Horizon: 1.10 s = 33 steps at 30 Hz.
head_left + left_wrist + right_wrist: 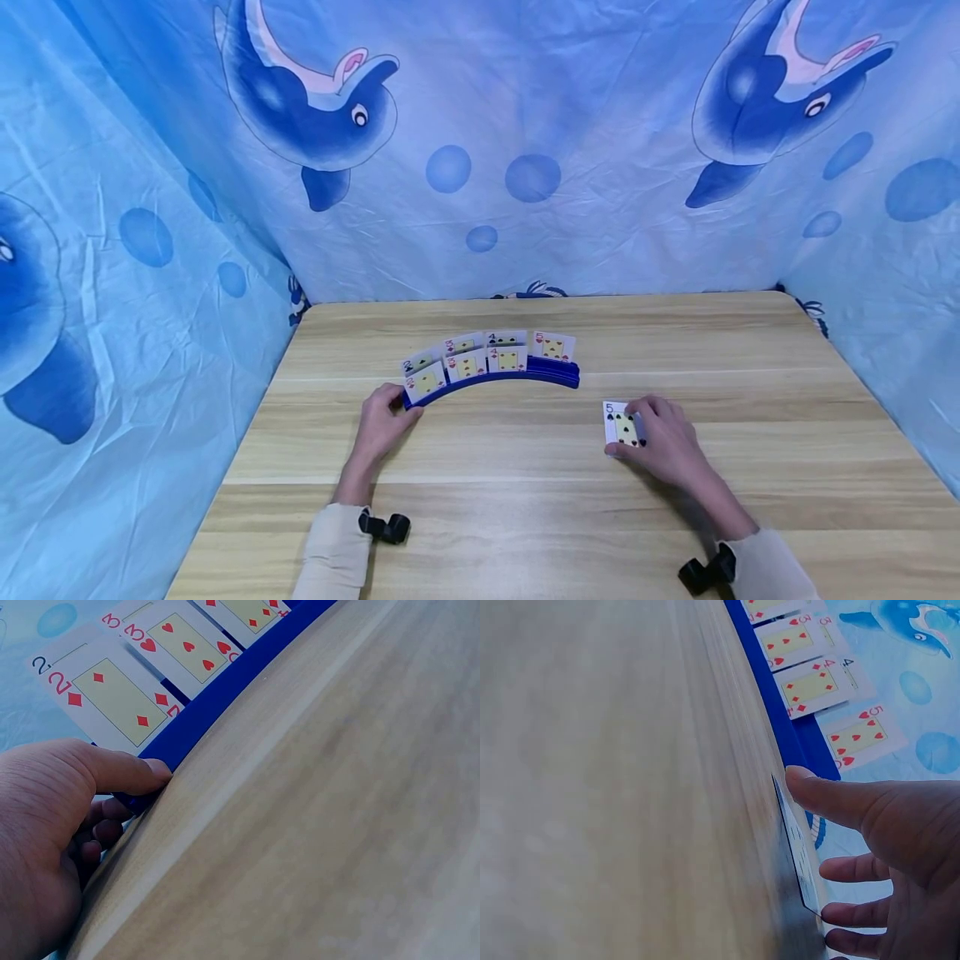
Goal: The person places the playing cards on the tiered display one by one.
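Note:
A curved blue card holder (551, 372) stands on the table with playing cards upright in two rows. Its front row has the two of diamonds (112, 701), the three of hearts (187, 645) and the four of diamonds (810, 684). Behind them show partly covered cards, and the five of hearts (859, 739) stands alone at the right end. My left hand (381, 423) grips the holder's left end, thumb on the front face. To the holder's right, my right hand (663, 437) holds the five of spades (621, 427) by its edges, close to the tabletop.
The wooden table (495, 500) stretches around both hands. Blue cloth with printed dolphins (315, 108) hangs behind it and along its sides. Black camera mounts (386, 527) sit on both wrists.

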### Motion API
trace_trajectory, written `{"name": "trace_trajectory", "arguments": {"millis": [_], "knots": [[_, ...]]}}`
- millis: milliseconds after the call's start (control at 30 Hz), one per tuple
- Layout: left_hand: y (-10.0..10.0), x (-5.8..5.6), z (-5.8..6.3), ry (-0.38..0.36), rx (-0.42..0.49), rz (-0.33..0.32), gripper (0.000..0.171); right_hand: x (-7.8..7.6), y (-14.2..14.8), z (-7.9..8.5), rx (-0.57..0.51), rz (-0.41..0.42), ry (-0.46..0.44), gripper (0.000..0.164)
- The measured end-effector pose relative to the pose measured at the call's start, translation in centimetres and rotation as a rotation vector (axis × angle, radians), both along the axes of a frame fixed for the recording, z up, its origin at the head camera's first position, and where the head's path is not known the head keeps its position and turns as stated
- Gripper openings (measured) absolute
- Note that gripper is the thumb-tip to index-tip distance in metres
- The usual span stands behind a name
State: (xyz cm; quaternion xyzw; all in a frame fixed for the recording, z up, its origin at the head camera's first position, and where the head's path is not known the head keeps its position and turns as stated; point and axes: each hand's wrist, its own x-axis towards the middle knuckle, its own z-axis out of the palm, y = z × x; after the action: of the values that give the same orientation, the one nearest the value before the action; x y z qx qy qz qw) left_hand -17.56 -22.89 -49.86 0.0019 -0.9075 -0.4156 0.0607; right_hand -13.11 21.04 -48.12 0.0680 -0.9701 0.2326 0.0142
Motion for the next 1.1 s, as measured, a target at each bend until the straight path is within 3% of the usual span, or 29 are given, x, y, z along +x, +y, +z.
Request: {"name": "trace_trajectory", "arguments": {"millis": [500, 1100], "knots": [[0.26, -0.17, -0.03, 0.001, 0.011, -0.001, 0.039, 0.53, -0.47, 0.02, 0.055, -0.011, 0.007, 0.063], [-0.09, -0.03, 0.04, -0.012, 0.021, -0.005, 0.04, 0.16, -0.73, 0.25, 0.04, -0.009, -0.014, 0.062]]}}
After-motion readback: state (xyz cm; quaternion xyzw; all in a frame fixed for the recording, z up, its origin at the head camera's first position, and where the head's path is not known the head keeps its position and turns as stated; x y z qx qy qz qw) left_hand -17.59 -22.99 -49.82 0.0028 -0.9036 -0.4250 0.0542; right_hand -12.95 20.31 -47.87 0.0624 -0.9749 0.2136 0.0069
